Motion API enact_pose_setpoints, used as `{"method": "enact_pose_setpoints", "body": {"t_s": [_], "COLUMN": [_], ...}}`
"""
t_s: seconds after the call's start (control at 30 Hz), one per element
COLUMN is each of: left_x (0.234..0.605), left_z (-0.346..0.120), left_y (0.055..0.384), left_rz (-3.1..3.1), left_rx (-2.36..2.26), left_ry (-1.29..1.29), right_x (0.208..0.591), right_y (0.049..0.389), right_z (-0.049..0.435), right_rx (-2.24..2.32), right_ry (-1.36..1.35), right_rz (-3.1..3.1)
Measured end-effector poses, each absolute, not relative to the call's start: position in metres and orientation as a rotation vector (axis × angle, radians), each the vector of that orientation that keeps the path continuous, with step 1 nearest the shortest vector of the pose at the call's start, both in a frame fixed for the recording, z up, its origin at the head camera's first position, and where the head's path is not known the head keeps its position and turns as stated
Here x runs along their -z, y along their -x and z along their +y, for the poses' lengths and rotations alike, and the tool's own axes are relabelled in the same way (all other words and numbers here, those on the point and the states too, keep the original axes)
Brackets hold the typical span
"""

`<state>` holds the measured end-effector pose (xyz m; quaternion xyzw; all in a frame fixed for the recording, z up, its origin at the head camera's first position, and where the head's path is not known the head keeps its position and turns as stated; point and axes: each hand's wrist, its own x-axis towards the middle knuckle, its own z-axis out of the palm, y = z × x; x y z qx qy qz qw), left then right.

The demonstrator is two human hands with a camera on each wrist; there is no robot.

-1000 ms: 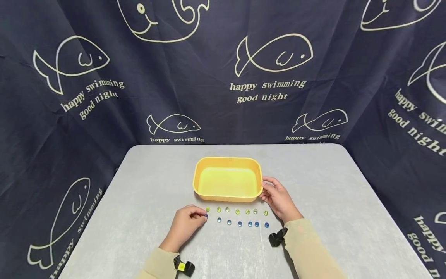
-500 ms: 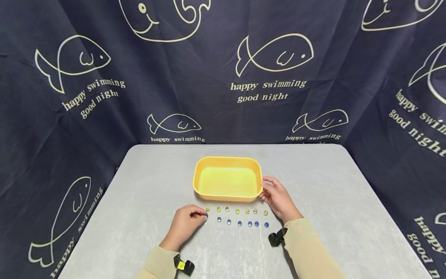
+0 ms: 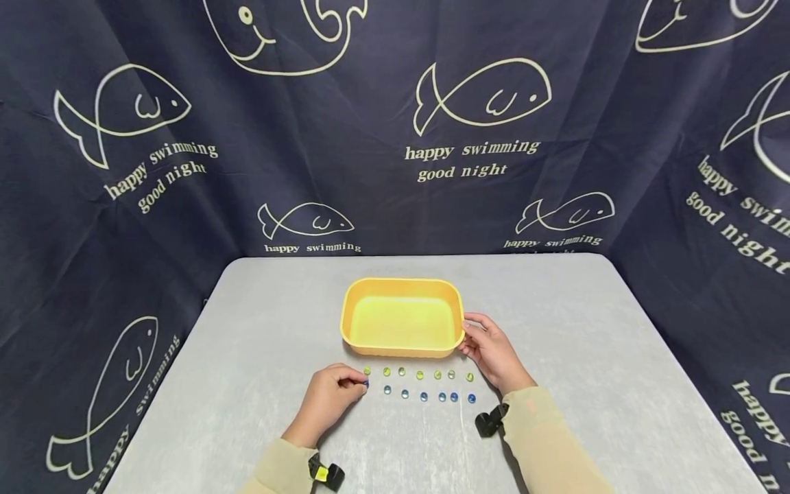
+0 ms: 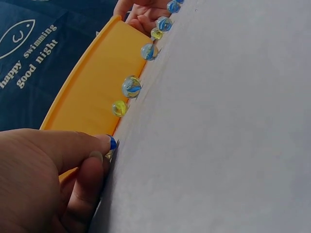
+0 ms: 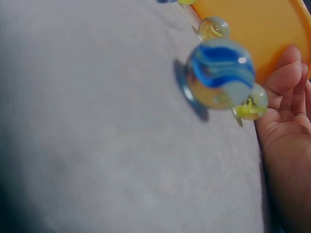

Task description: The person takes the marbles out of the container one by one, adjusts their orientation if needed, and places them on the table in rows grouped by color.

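In the head view, my left hand point(image 3: 331, 396) pinches a blue marble point(image 3: 366, 384) low over the table at the left end of a row of blue marbles. In the left wrist view the marble's blue edge point(image 4: 112, 142) peeks out between thumb and finger. My right hand point(image 3: 494, 350) holds the right end of a yellow bin point(image 3: 402, 351), its thumb at the rim. Between bin and blue row lies a row of yellow-green marbles point(image 3: 420, 375). A blue-swirled marble point(image 5: 221, 73) looms large in the right wrist view, with a yellow-swirled marble point(image 5: 251, 103) beside it.
All of this stands on a grey table point(image 3: 259, 315) with rounded far corners. A dark blue curtain point(image 3: 370, 137) with fish drawings surrounds its back and sides. A black wrist camera point(image 3: 487, 424) sits by the right sleeve, close to the blue row's right end.
My left hand stays at the row's left end with the blue marble, which sits very slightly lower. The right hand and bin hold still; the head view shifts a little.
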<state>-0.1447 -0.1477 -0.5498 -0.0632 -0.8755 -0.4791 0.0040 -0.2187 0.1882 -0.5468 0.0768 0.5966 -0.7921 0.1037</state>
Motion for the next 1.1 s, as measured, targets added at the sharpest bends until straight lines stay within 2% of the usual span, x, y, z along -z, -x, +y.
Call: {"method": "enact_pose_setpoints", "body": {"t_s": [1.1], "left_x": [0.5455], "left_z": [-0.1462], "left_y": [0.1442], "left_rz": [-2.785], "left_rx": [1.461], "left_ry": [0.253], "right_x": [0.5448], "right_y": [0.2182], "right_z": [0.1881], "right_rx": [2.327], "right_ry": [-0.24], "right_rz": [1.77]}}
